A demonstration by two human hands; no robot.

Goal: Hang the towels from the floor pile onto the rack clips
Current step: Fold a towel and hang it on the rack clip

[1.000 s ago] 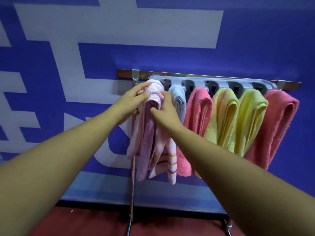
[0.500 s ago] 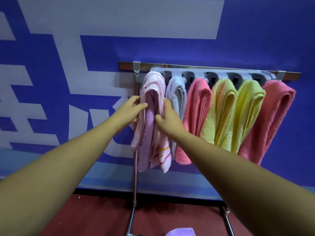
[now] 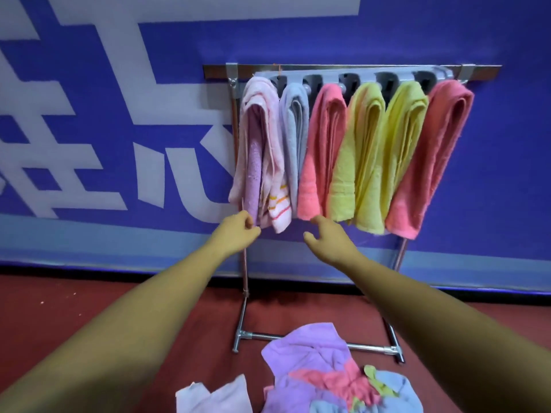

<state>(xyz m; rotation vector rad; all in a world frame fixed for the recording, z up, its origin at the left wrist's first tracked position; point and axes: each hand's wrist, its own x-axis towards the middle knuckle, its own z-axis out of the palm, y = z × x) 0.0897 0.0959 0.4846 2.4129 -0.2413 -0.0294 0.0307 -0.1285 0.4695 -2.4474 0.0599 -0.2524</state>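
A metal rack [image 3: 351, 70] with a grey clip bar stands against the blue wall. Several towels hang from it: a pale pink one [image 3: 259, 150] at the left end, then grey [image 3: 295, 135], coral [image 3: 323, 150], two yellow [image 3: 363, 162], and a coral one [image 3: 432, 156] at the right end. My left hand [image 3: 235, 234] hovers just below the pink towel's lower edge, fingers loosely curled and holding nothing. My right hand [image 3: 328, 239] is open below the coral towel, apart from it. The floor pile [image 3: 325, 380] of purple, coral, blue and white towels lies in front of the rack's base.
The rack's base bar [image 3: 316, 342] and two upright legs rest on the red floor, right behind the pile. The blue wall with large white lettering [image 3: 98, 120] rises close behind the rack.
Both hands have let go of the pink towel and dropped from the clip bar to below the hanging towels. The view has tilted down, bringing the floor pile into sight.
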